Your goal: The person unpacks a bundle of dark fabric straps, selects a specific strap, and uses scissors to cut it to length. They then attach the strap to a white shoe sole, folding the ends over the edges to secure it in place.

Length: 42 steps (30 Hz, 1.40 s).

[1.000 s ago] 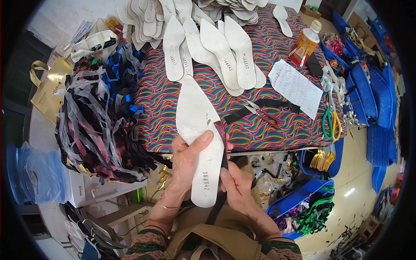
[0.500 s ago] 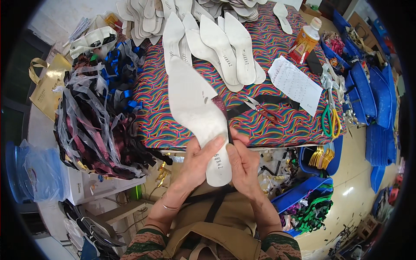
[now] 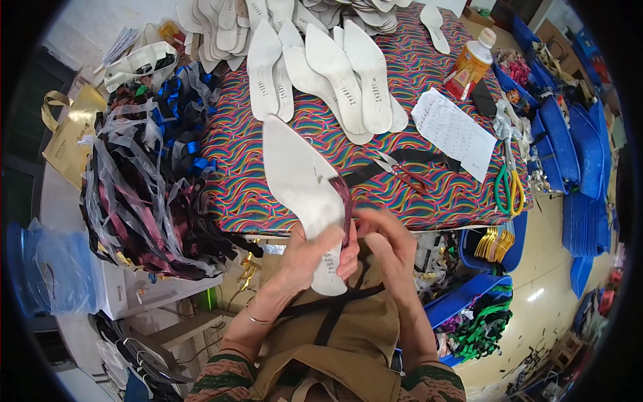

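My left hand (image 3: 309, 258) is closed round the heel end of a white, sole-shaped insole (image 3: 298, 171), its thumb on top and its fingers underneath. The pointed toe faces away from me, over the table's near edge. A shiny maroon strip (image 3: 345, 197) runs along the insole's right edge, partly hidden by my fingers. Just right of the heel is my right hand (image 3: 390, 241), its fingers bent but apart, with nothing visible in them. Beyond lie red-handled thread snips (image 3: 405, 174) on a black strip (image 3: 365, 173).
Several white insoles (image 3: 341, 87) overlap on the patterned tablecloth (image 3: 244, 144). At the right are a paper sheet (image 3: 455, 130), a bottle (image 3: 472, 63) and green-and-yellow scissors (image 3: 510, 184). Strips and plastic (image 3: 144, 194) heap up at the left. Blue bins (image 3: 469, 301) stand right of my arm.
The insole has come nearer to me. My right hand has left its edge and moved slightly right and up, while my left fingers have wrapped under the heel. More maroon strip shows.
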Available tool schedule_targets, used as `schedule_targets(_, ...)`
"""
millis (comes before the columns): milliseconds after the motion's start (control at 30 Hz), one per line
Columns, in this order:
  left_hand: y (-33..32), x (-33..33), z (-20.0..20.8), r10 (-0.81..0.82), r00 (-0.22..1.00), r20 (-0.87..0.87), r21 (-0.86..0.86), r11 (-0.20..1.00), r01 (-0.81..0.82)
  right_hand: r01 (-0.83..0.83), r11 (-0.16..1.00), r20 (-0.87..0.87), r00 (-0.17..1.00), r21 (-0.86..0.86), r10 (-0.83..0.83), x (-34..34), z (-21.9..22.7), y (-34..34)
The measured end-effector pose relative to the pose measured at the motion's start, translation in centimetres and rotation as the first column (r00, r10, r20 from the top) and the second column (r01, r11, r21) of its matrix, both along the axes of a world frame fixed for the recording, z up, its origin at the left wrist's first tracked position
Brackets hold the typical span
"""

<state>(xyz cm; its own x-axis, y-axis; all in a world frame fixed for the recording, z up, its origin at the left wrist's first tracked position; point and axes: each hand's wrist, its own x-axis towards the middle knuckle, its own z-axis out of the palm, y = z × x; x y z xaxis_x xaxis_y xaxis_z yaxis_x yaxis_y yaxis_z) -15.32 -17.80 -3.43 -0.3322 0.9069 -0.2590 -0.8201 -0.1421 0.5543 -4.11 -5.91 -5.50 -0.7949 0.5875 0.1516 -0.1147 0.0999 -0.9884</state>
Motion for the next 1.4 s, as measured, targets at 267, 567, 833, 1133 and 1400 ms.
schedule_targets(267, -0.2, 0.8, -0.3, -0.091, 0.905, -0.415, -0.096, 0.994, 0.056, -0.136, 0.99, -0.039, 0.99, 0.021, 0.137, -0.9, 1.1, 2.2)
schedule_targets(567, -0.6, 0.8, 0.6, -0.073, 0.894, -0.442, -0.131, 0.991, 0.016, -0.036, 0.999, -0.18, 0.983, 0.041, 0.042, -1.3, 0.3, 0.4)
schedule_targets(833, 1.0, -1.8, 2.3, 0.207, 0.909, -0.361, -0.12, 0.957, -0.266, -0.154, 0.98, 0.169, 0.977, 0.125, 0.132, 2.9, -0.1, -3.3)
schedule_targets(1133, 1.5, -1.9, 1.4, 0.392, 0.915, 0.098, 0.094, 0.911, -0.401, 0.058, 0.836, 0.05, 0.993, 0.546, -0.102, 4.4, -0.4, -4.9)
schedule_targets(1400, 1.8, 0.1, 1.1, 0.457, 0.889, 0.03, 0.124, 0.881, -0.457, 0.052, 0.999, 0.053, 0.997, 0.017, -0.052, 3.0, 0.5, -4.0)
